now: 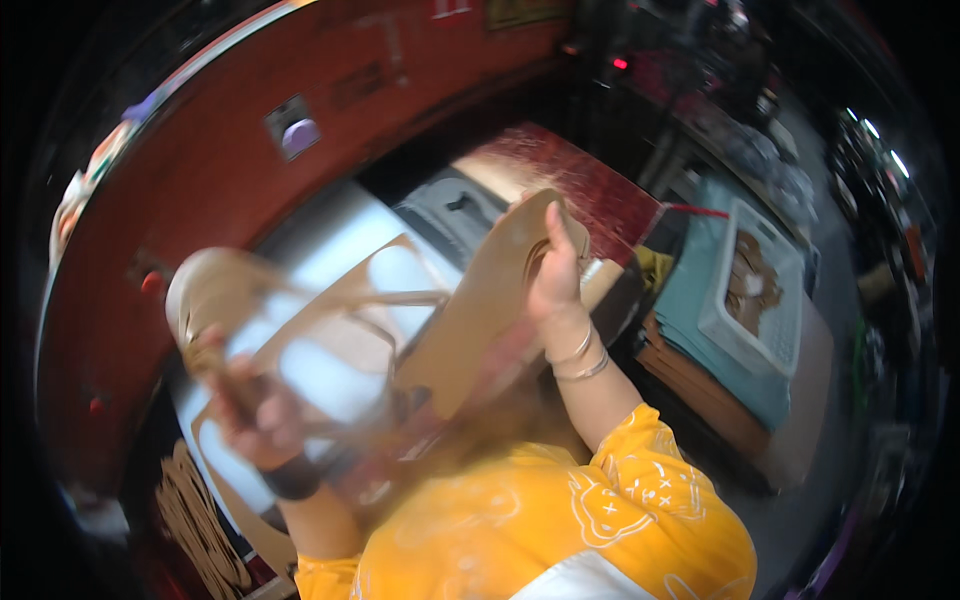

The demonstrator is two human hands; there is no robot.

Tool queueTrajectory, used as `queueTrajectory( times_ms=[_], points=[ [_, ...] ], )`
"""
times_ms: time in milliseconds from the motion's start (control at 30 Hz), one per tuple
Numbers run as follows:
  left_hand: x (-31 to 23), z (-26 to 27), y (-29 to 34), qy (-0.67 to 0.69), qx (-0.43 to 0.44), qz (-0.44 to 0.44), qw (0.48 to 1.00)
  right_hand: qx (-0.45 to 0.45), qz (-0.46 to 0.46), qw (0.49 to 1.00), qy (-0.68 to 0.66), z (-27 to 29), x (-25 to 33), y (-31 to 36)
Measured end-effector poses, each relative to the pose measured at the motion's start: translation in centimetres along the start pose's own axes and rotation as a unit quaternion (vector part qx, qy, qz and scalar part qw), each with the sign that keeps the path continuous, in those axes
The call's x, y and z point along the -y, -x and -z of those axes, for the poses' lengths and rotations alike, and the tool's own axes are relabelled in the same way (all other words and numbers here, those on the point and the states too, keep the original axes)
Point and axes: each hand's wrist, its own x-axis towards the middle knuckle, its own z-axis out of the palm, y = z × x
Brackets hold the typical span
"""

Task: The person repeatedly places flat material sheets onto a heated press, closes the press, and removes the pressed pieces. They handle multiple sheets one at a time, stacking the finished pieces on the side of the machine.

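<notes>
My right hand (556, 283) is closed on a stack of tan flat pieces (470, 315) with rounded ends, several layers showing by the thumb. On the other side, my left hand (250, 405), smeared by motion, has its fingers curled at the lower edge of another tan rounded piece (215, 290). Between and beneath the hands, a tan sheet with large cut-out openings (360, 297) lies across a white work surface (335, 225). Blur hides part of it. What the lower part of the right-hand stack touches cannot be made out.
A red machine panel (220, 160) with a lilac knob (299, 137) rises behind the surface. To the right, a white plastic basket (715, 318) holding tan pieces stands on stacked teal sheets (680, 300). Tan strips (195, 515) are bundled at lower left. A dark red board (570, 185) lies beyond.
</notes>
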Motion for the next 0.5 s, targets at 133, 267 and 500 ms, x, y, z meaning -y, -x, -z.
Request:
queueTrajectory(
  times_ms=[133,267,500],
  points=[
    [-6.2,-0.4,-0.2,-0.074,0.008,0.047,0.996,-0.107,0.096,0.988,0.054,6.7,6.8,-1.3],
    [-9.5,-0.5,-1.4,-0.005,0.097,0.116,0.988,-0.205,0.245,0.947,0.018,13.6,16.9,-4.1],
    [-8.4,2.7,1.9,-0.126,-0.035,0.155,0.979,-0.544,0.432,0.719,0.011,23.9,30.3,-2.6]
  ],
)
